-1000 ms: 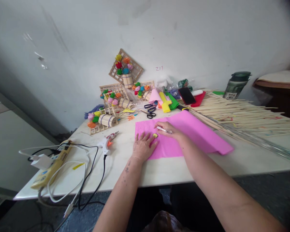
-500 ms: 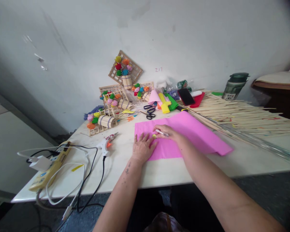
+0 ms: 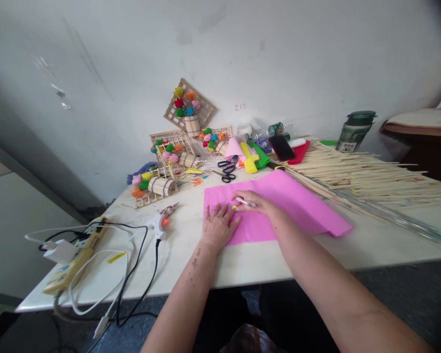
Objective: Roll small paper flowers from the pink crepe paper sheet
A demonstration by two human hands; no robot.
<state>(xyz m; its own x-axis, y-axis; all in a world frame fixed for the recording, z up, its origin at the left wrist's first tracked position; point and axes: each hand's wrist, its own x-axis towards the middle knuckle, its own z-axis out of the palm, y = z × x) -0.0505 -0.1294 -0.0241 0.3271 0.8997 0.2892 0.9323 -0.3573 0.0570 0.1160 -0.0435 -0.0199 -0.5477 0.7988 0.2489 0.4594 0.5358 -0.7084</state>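
The left hand (image 3: 216, 226) is lying flat, grip released, pressing the pink paper (image 3: 279, 203) near the desk's (image 3: 250, 260) front edge, while the right hand (image 3: 255, 202) is grasping a pen (image 3: 245, 202) beside a small yellow piece (image 3: 234, 208).

Your left hand (image 3: 217, 226) — flat, palm down, fingers spread. Your right hand (image 3: 255, 202) — fingers pinched together, forearm reaching in from the lower right.

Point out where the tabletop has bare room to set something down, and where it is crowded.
Bare: the near edge of the table in front of the pink paper, and the strip between the glue gun and the left hand. Crowded: the back by the scissors, the bamboo sticks on the right, and the cables on the left.
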